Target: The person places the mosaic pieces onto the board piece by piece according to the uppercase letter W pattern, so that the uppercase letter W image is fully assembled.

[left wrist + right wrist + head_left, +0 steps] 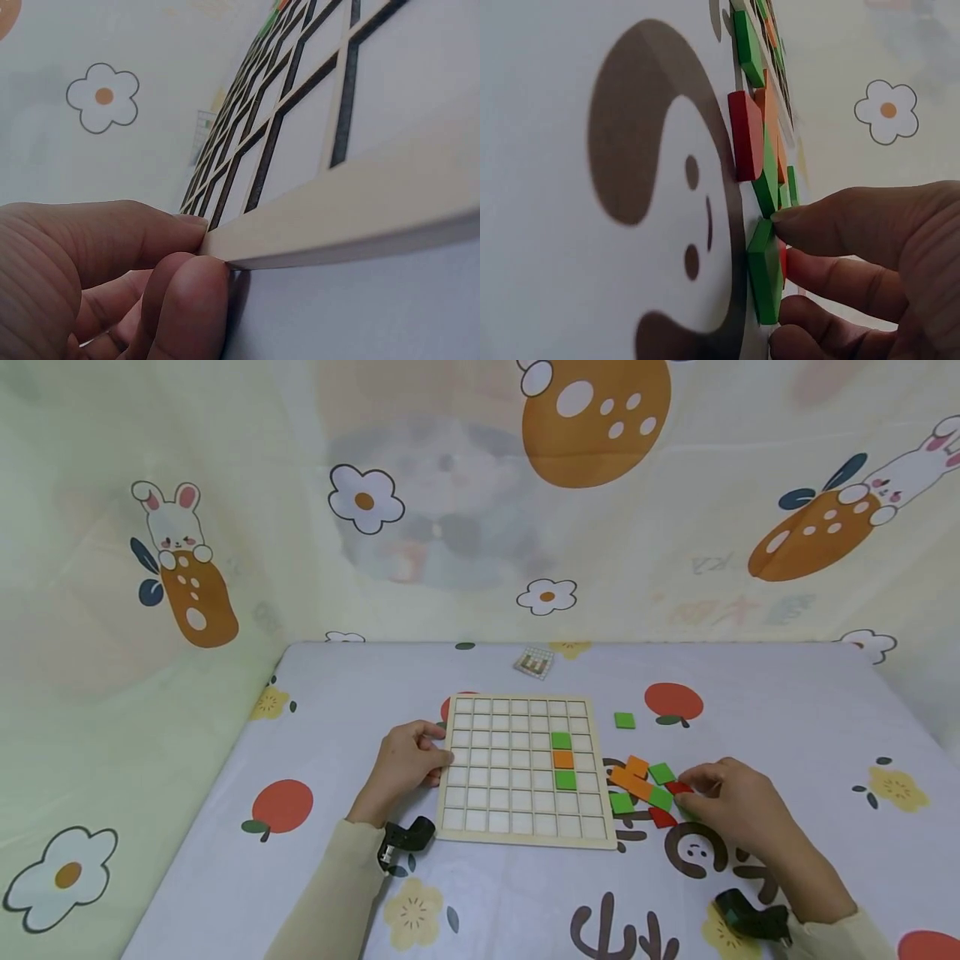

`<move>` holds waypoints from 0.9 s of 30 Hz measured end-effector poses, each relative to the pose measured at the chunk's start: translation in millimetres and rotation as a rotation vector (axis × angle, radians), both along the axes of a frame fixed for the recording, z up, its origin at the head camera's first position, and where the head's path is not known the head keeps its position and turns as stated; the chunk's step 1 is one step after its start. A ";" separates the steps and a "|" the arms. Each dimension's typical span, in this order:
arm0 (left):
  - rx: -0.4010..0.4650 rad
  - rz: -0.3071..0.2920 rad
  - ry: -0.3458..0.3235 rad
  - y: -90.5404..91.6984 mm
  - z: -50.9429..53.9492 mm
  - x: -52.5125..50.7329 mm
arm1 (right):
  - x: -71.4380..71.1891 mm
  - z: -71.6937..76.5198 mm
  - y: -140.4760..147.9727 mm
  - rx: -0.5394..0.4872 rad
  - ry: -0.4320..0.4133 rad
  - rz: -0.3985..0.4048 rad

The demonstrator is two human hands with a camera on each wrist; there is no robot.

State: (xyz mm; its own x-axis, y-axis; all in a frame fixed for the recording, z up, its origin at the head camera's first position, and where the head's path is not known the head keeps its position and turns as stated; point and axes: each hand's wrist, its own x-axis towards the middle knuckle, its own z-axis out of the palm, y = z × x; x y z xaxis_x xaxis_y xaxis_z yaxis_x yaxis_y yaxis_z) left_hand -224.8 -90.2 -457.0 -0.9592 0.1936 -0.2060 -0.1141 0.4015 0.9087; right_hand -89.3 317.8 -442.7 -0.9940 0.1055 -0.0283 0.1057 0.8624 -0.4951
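Your left hand (399, 767) pinches the grid board (498, 799) at its left edge. Loose tiles (632, 783) lie right of the board, your right hand (738, 802) nearer, just beyond them; I cannot tell whether its fingers grip the red tile (678, 787).

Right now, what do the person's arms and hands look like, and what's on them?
The left hand and right hand are bare. The left sleeve and right sleeve are plain pale cream. One black device sits near the left wrist, a second black device near the right.
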 end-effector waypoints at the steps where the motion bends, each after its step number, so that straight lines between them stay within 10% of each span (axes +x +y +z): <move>1: 0.001 0.000 0.000 0.0 -0.2 -0.2 | -0.5 0.5 -0.3 0.000 -0.008 -0.004; 19: 0.003 -0.001 0.000 -0.3 -0.6 -0.6 | 4.5 1.9 -10.0 -0.119 0.006 -0.071; 27: -0.009 0.003 0.008 -0.1 -0.5 -0.5 | 6.4 0.7 -14.1 -0.192 0.052 0.026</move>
State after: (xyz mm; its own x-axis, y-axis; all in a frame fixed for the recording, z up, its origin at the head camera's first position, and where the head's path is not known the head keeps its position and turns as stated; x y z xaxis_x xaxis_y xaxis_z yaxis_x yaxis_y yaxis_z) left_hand -225.3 -90.3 -457.5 -0.9613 0.1890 -0.2003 -0.1083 0.4092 0.9060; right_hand -82.9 303.7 -442.0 -0.9970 0.0776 0.0064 0.0544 0.7538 -0.6549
